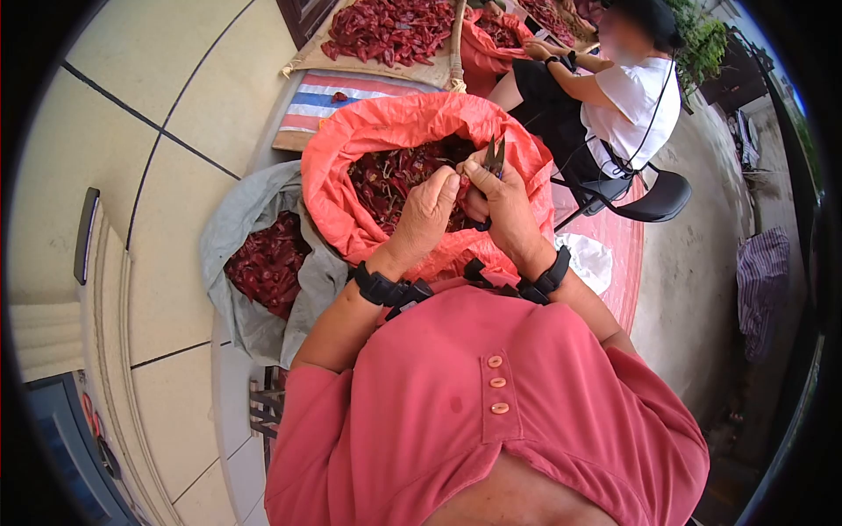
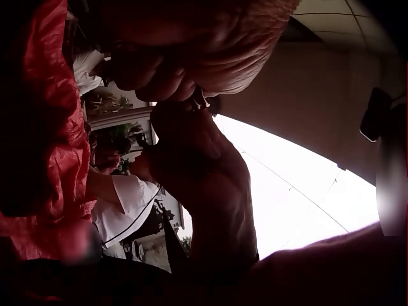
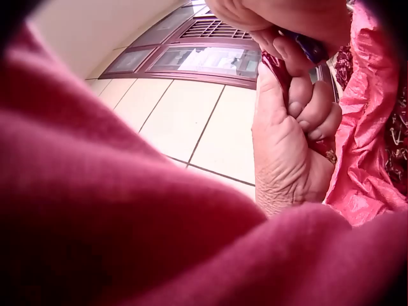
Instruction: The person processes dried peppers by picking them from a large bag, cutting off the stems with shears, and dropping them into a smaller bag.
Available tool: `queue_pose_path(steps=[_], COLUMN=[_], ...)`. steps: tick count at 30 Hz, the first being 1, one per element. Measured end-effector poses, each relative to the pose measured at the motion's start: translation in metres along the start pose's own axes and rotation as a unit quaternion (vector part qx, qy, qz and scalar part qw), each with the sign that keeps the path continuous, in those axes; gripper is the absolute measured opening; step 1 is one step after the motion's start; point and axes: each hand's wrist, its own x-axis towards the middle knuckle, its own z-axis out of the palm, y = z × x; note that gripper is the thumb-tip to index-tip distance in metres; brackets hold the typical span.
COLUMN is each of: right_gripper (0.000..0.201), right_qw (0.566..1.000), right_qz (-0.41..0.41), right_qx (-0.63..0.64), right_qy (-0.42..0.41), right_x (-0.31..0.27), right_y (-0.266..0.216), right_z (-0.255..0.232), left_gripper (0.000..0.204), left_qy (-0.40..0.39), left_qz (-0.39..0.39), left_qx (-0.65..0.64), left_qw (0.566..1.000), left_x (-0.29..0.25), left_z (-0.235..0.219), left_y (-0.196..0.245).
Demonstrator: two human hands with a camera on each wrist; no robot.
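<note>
Both hands meet over a red sack holding dried red chilies. The right hand holds scissors, their blades pointing up past the thumb; in the right wrist view a dark blue handle shows in its palm. The left hand has its fingers curled, and in the right wrist view this left hand pinches a red chili between thumb and fingers, touching the right hand. The left wrist view is dark; the hands touch there too.
A grey sack of red chilies stands at the left. Beyond the red sack lie a striped cloth and a chili pile. A seated person and a black chair are at the right.
</note>
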Motion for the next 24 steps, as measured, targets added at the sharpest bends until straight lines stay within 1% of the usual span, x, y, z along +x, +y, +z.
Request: queue_pose_path(steps=[2, 5, 6, 8, 11, 14, 17, 19, 20, 21, 22, 23, 24], right_gripper=[0.005, 0.006, 0.006, 0.007, 0.010, 0.013, 0.016, 0.016, 0.014, 0.016, 0.016, 0.018, 0.018], right_qw=[0.995, 0.984, 0.977, 0.957, 0.916, 0.906, 0.907, 0.950, 0.967, 0.978, 0.994, 0.998, 0.990], right_qz=[0.062, 0.124, 0.149, 0.198, 0.283, 0.310, 0.275, 0.173, 0.154, 0.126, 0.081, 0.043, -0.016], right_qx=[0.077, 0.119, 0.141, 0.188, 0.263, 0.251, 0.302, 0.234, 0.195, 0.165, 0.073, -0.011, -0.114], right_qy=[-0.029, -0.038, -0.056, -0.091, -0.112, -0.144, -0.106, -0.114, -0.056, -0.035, 0.025, 0.033, 0.076], right_x=[0.004, 0.005, 0.007, 0.013, 0.017, 0.018, 0.016, 0.020, 0.018, 0.015, 0.010, 0.004, -0.005], right_y=[0.002, 0.004, 0.008, 0.019, 0.027, 0.034, 0.027, 0.030, 0.024, 0.015, 0.010, 0.005, 0.001], right_z=[-0.009, -0.013, -0.017, -0.029, -0.037, -0.045, -0.029, -0.037, -0.044, -0.051, -0.060, -0.076, -0.086], left_gripper=[0.033, 0.032, 0.031, 0.030, 0.029, 0.029, 0.025, 0.023, 0.022, 0.021, 0.021, 0.023, 0.027], left_qy=[-0.025, -0.071, -0.092, -0.134, -0.179, -0.178, -0.145, -0.128, -0.119, -0.100, -0.081, -0.061, -0.042], left_qz=[0.030, 0.007, 0.000, -0.013, -0.008, 0.016, 0.013, -0.006, -0.016, -0.016, -0.016, -0.017, -0.010], left_qx=[0.017, -0.019, -0.001, 0.034, 0.026, 0.030, -0.022, -0.030, -0.033, -0.014, 0.005, 0.024, 0.101], left_qw=[0.999, 0.997, 0.996, 0.990, 0.983, 0.983, 0.989, 0.991, 0.992, 0.995, 0.997, 0.998, 0.994], left_x=[0.002, 0.001, 0.001, 0.000, -0.006, -0.018, -0.019, -0.021, -0.023, -0.026, -0.031, -0.037, -0.042], left_z=[-0.007, -0.016, -0.021, -0.031, -0.037, -0.032, -0.033, -0.036, -0.037, -0.042, -0.049, -0.057, -0.067], left_y=[0.001, -0.005, -0.006, -0.004, -0.001, -0.002, -0.014, -0.008, -0.005, -0.005, -0.005, -0.005, 0.000])
